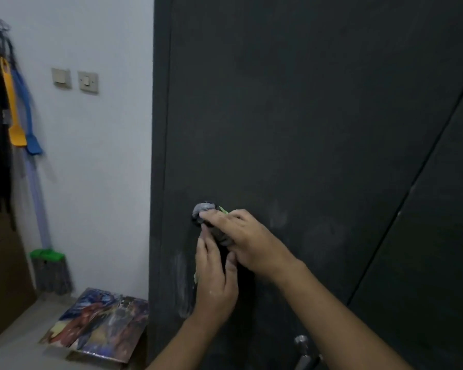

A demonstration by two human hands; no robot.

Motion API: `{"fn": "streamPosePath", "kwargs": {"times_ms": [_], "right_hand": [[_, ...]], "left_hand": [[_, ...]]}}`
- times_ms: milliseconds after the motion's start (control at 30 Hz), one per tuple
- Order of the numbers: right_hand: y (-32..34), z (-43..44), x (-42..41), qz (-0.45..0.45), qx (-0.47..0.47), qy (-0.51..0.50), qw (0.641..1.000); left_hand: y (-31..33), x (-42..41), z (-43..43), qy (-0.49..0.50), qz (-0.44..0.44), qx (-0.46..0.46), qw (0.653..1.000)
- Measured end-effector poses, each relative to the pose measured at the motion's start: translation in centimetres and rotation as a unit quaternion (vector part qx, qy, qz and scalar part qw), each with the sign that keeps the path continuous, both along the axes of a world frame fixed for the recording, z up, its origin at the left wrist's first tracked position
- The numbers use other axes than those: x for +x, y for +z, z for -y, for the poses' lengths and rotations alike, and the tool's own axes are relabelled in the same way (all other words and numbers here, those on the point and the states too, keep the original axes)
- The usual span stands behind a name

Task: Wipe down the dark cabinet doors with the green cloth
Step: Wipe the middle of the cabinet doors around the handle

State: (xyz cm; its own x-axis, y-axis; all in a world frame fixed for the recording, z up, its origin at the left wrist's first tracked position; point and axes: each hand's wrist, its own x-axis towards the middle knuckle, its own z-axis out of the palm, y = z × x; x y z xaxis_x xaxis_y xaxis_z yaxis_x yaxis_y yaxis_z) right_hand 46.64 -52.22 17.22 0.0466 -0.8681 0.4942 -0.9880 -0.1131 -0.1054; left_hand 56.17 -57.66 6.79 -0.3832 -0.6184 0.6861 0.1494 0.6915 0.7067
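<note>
I'm watching both hands work together low on the near matte black cabinet door (292, 116), close to its left edge. The green cloth (204, 209) is bunched up between them and pressed to the panel. From here most of it looks grey and dark, and only thin green slivers show at the top and beside the left palm. The right hand (247, 241) comes in from the lower right with its fingers curled over the wad, gripping it. The left hand (214, 279) sits just below, fingers pointing up and thumb alongside, holding the cloth's lower part; the two hands touch. Pale, chalky smears (182, 284) mark the door left of the hands, with fainter ones to their right. A second dark door (439, 236) stands to the right past a narrow seam. A silver metal handle (302, 345) shows at the bottom edge. On the white wall (96, 169) to the left are two beige switches (88, 82), a yellow plastic long-handled tool (14, 110) and a blue one (27, 116) hanging side by side, and a green-headed broom (48, 265) leaning upright. A colourful printed board (99, 321) lies on the floor beside the cabinet
</note>
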Motion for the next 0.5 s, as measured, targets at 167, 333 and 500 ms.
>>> {"fn": "streamPosePath", "kwargs": {"times_ms": [167,333,500], "right_hand": [[5.0,-5.2,-1.6,0.057,0.145,0.017,0.988],[6.5,-11.2,-5.8,-0.050,-0.028,-0.010,0.998],[5.2,-17.9,-10.3,-0.032,-0.225,-0.220,0.949]], "left_hand": [[0.3,-5.0,-1.0,0.138,-0.004,-0.046,0.989],[5.5,-9.0,0.0,0.225,-0.077,-0.212,0.948],[10.6,-11.8,-2.3,0.244,-0.127,-0.274,0.922]]}}
